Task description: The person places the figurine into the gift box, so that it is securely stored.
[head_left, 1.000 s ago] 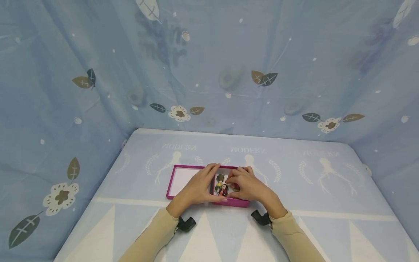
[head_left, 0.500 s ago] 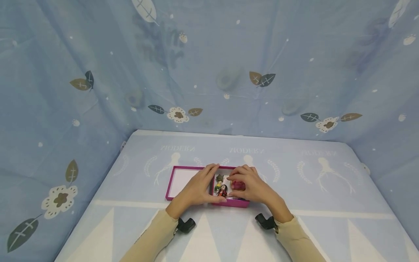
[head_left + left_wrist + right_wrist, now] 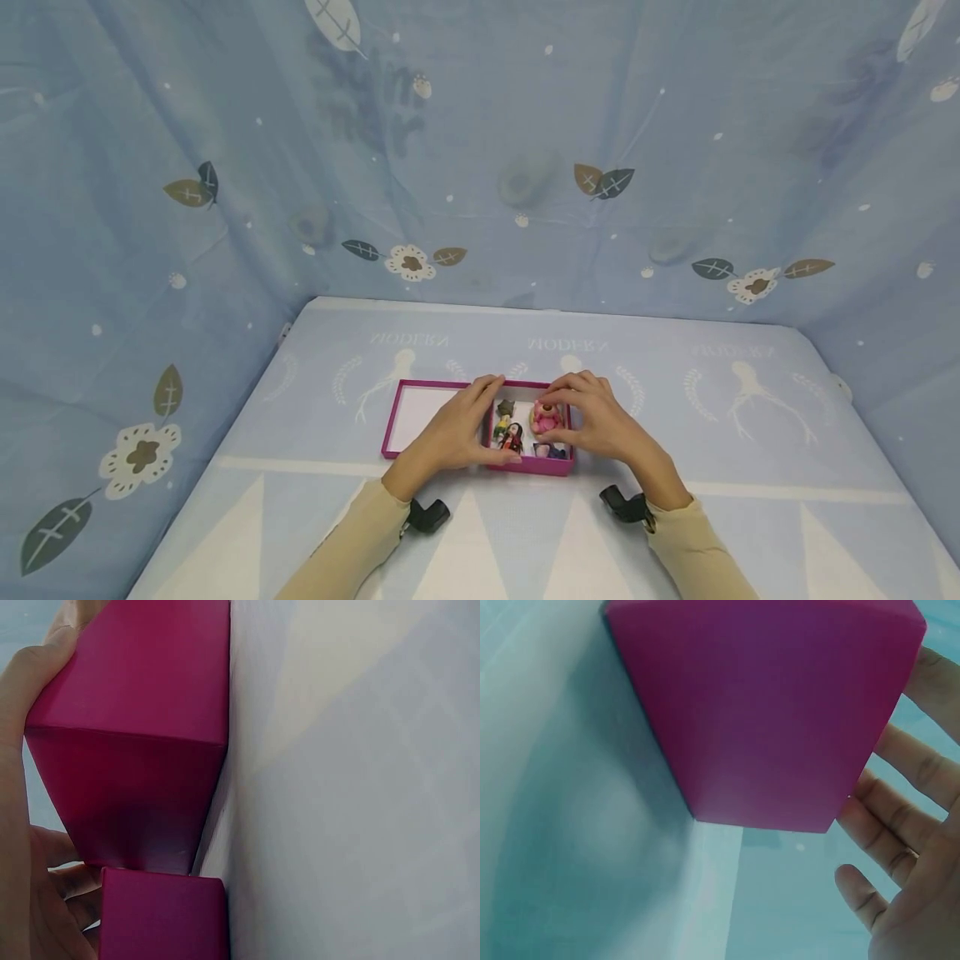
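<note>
In the head view, a magenta box stands open with several small toys inside. My left hand grips its left end, thumb along the front rim and fingers at the far side; the left wrist view shows the box's smooth magenta wall. Over the right part, my right hand has its thumb and index finger around a pink bear figurine, which lies on a round tan backing. A dark-haired figure in red, a yellow-green one and a grey-green piece lie at the left inside.
The white-lined lid with a magenta rim lies left of the box, partly behind the left hand. A dark blue and pink toy sits at the box's front right. Patterned blue cloth rises behind the table.
My right hand has shifted to the right, and the pink bear and the dark blue toy have come into sight. My left hand stays on the box.
</note>
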### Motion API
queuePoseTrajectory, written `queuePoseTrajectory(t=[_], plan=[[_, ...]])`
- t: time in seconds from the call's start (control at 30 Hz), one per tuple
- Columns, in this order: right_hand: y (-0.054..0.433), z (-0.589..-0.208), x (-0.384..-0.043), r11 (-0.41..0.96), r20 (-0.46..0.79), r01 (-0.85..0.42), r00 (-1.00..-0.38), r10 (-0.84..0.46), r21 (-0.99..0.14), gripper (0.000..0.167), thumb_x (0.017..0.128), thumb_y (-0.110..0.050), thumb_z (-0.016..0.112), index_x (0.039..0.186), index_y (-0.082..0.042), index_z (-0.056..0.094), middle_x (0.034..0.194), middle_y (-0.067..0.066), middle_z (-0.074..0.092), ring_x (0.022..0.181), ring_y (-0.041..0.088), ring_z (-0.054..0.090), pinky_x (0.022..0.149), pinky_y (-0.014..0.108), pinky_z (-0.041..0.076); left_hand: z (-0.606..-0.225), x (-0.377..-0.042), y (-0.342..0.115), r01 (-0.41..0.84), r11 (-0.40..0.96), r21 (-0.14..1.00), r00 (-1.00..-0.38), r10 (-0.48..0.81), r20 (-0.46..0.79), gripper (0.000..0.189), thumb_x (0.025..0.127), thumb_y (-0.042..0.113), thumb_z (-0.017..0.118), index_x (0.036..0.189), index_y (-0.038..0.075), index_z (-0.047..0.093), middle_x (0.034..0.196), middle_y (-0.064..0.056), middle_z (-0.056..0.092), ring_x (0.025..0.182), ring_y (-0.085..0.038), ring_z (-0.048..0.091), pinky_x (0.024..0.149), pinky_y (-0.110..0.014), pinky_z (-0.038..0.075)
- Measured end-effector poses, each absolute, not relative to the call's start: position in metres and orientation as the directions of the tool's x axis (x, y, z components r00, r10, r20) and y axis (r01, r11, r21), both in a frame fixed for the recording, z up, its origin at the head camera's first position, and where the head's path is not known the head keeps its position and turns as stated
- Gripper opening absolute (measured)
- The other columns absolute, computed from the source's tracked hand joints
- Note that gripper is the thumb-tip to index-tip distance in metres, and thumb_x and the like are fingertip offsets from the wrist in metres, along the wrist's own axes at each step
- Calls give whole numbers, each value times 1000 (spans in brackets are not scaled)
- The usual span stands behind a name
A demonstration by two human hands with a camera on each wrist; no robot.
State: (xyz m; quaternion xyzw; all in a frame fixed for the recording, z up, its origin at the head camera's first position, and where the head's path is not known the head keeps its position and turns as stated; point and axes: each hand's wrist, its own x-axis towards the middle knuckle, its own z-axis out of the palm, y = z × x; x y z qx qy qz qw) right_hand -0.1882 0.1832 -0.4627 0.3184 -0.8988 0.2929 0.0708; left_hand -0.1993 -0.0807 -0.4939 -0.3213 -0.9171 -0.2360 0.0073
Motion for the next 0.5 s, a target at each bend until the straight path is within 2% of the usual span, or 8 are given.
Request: queuePoseTrajectory(t=[0.2, 0.5], plan=[[185, -466, -188, 604, 344, -638, -768, -540, -478, 44, 69, -29, 89, 107, -12, 75, 113, 0, 64, 108, 22, 52, 89, 48, 34, -494, -199, -81, 601, 679, 422, -788, 591, 173, 116, 69, 74, 69, 155, 9, 25, 154, -4, 34, 136, -23, 43, 109, -43, 42], [186, -467, -189, 598, 346, -639, -767, -541, -484, 45, 68, -30, 90, 107, -13, 75, 113, 1, 65, 108, 22, 52, 92, 49, 34, -494, -200, -81, 610, 672, 420, -781, 597, 181, 115, 70, 73, 69, 155, 10, 24, 154, -6, 34, 136, -24, 43, 108, -44, 43]])
